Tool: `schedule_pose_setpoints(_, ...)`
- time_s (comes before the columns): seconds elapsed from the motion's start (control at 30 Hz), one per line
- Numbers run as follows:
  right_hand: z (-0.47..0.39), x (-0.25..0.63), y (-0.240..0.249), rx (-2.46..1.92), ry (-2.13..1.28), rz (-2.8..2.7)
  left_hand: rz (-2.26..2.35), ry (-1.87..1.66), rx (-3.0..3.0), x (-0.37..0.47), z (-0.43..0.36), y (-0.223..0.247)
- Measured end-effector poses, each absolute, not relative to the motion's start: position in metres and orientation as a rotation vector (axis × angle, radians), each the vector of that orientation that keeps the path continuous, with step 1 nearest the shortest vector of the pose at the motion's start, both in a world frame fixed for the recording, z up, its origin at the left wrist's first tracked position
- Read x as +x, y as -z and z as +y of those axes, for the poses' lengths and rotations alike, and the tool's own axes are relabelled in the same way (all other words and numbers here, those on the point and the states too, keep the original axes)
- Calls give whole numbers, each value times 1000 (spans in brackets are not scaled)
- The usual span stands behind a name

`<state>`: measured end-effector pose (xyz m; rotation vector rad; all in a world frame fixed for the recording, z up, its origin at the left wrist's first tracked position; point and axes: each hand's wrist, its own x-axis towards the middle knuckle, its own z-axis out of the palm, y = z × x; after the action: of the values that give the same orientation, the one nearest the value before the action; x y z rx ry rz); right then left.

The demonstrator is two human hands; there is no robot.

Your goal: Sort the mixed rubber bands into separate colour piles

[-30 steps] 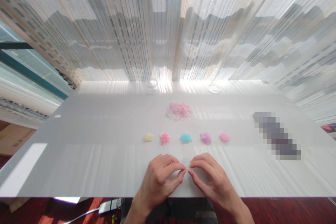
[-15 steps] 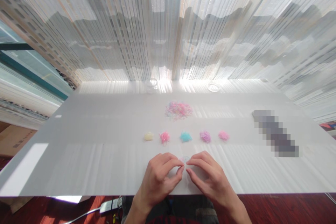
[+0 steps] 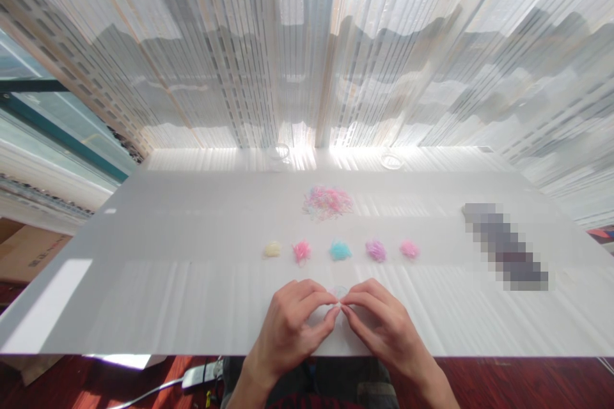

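- Risk 1: if the left hand (image 3: 300,319) or right hand (image 3: 384,319) jerks, the knuckles could shove the pale, see-through clump (image 3: 340,292) just past the fingertips and scatter it.
- Risk 2: lost pieces. Strong light on the white table (image 3: 144,294) leaves pale strands little contrast; anything dropped there would be easy to miss.
- Risk 3: mixed colours. A low reach forward could drag a sleeve or wrist through the blue pile (image 3: 340,250), with the purple pile (image 3: 376,250) and hot-pink pile (image 3: 302,252) either side. Looks light stuff, so probably clings to skin.
- Fingers: each hand has thumb and forefinger curled in, tips close, the two hands meeting at or almost at the tips. Can't tell whether a strand is pinched there; too small.
- Clump: on the table near its front edge, right between the hands, partly hidden by the forefingers. Faint, whitish with a bluish cast; strands not resolvable.
- Others: yellow pile (image 3: 272,250) and light-pink pile (image 3: 409,250) end the row; the loose multicolour heap (image 3: 328,202) sits beyond, spread wider, thin strands, mostly pink.
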<state>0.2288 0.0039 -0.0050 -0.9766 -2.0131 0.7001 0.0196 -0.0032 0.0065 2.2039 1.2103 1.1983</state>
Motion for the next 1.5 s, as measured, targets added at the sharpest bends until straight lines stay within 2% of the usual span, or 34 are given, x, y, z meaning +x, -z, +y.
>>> schedule_pose_setpoints(1.5,5,228,1,-980,-652,-1977,1210,-1200,2195,19,-4,-7)
